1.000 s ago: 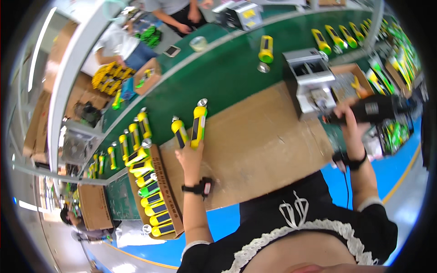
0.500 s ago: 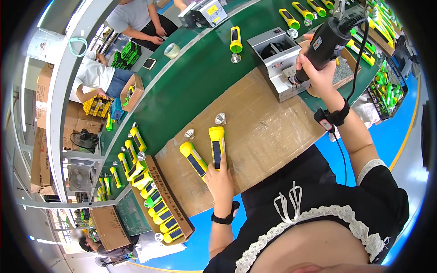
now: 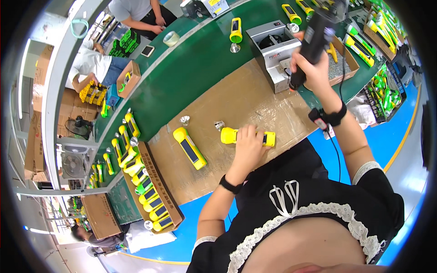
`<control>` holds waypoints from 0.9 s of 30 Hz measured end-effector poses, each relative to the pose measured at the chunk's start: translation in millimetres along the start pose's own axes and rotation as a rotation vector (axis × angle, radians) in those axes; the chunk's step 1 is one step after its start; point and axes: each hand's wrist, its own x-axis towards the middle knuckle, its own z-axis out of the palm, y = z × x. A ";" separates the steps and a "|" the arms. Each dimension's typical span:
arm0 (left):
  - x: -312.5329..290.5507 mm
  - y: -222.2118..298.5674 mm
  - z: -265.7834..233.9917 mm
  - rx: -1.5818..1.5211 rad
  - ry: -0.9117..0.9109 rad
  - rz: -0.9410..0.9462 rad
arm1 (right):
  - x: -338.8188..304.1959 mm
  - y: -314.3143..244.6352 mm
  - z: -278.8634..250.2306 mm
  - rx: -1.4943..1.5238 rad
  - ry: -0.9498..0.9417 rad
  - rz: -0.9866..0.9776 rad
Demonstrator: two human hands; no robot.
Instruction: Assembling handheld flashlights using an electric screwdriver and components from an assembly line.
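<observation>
My left hand (image 3: 248, 144) is closed over a yellow flashlight (image 3: 229, 135) that lies sideways on a flat cardboard sheet (image 3: 236, 100). The flashlight's dark solar panel is partly covered by my fingers. A silver reflector cup (image 3: 219, 125) sits beside its wide end. Left of it, a second yellow flashlight (image 3: 190, 148) rests panel up, with another reflector cup (image 3: 184, 120) just past its head. In my right hand (image 3: 315, 73) is a black electric screwdriver (image 3: 313, 41), held tilted above the cardboard's right edge. Its tip points down beside a grey screw feeder (image 3: 275, 57).
A cardboard tray (image 3: 159, 191) of flashlights stands at the left. A box of screws (image 3: 343, 68) is right of the feeder. More flashlights line the green table (image 3: 195, 77). The screwdriver's cord hangs near my right forearm. Co-workers sit across the table.
My left hand has gone from touching the upright-pointing flashlight to gripping it, now turned sideways and shifted right. My right hand has drawn the screwdriver off the feeder and tilted it.
</observation>
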 end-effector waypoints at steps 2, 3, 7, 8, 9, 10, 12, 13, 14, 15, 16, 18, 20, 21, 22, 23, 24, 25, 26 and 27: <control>7.7 9.4 21.3 -0.028 0.169 -0.008 | -27.7 -8.6 4.5 0.080 -0.030 -0.024; 11.0 15.0 29.2 -0.050 0.165 -0.029 | -42.1 -11.6 3.8 0.111 -0.042 -0.040; 23.2 28.3 45.3 0.089 0.166 -0.223 | -84.7 -17.9 8.3 0.181 -0.125 -0.021; 24.6 29.4 46.3 0.103 0.155 -0.256 | -88.7 -14.5 8.9 0.210 -0.144 -0.037; 25.2 30.1 46.0 0.116 0.146 -0.288 | -92.6 -12.8 10.2 0.238 -0.165 -0.054; 25.7 29.2 45.0 0.079 0.147 -0.294 | -95.1 -12.5 11.3 0.233 -0.183 -0.033; 24.6 29.6 44.8 0.056 0.156 -0.303 | -97.6 -10.9 13.3 0.233 -0.178 -0.036; 24.1 28.9 45.8 0.049 0.169 -0.289 | -98.7 -8.7 13.0 0.235 -0.191 -0.023; 23.5 27.7 47.8 0.053 0.169 -0.283 | -99.8 -6.2 12.4 0.221 -0.195 -0.024; 23.3 27.7 49.1 0.049 0.168 -0.293 | -100.6 -4.5 11.9 0.204 -0.194 -0.029; 23.1 27.9 49.5 0.032 0.180 -0.289 | -101.6 -4.0 13.1 0.206 -0.202 -0.023; 22.5 28.2 49.5 0.015 0.192 -0.293 | -103.9 -3.5 15.8 0.144 -0.182 0.038; 21.9 28.3 48.6 -0.001 0.194 -0.296 | -105.0 2.9 17.4 0.140 -0.195 0.033; 22.5 28.7 47.9 -0.001 0.196 -0.302 | -105.9 6.4 17.6 0.132 -0.200 0.022; 23.3 29.2 47.1 -0.010 0.183 -0.299 | -107.9 10.4 17.6 0.133 -0.206 0.024; 24.2 29.7 46.3 -0.018 0.170 -0.296 | -110.2 14.8 17.2 0.142 -0.224 0.012; 23.8 29.2 45.2 -0.012 0.171 -0.306 | -111.7 18.6 18.8 0.157 -0.242 0.002; 23.8 29.1 44.2 -0.009 0.167 -0.305 | -112.2 19.7 20.4 0.166 -0.249 0.004; 23.4 28.9 43.6 -0.005 0.163 -0.304 | -113.0 19.9 21.8 0.133 -0.278 -0.007; 24.0 28.7 43.7 -0.001 0.167 -0.307 | -112.5 19.6 22.9 0.095 -0.304 -0.022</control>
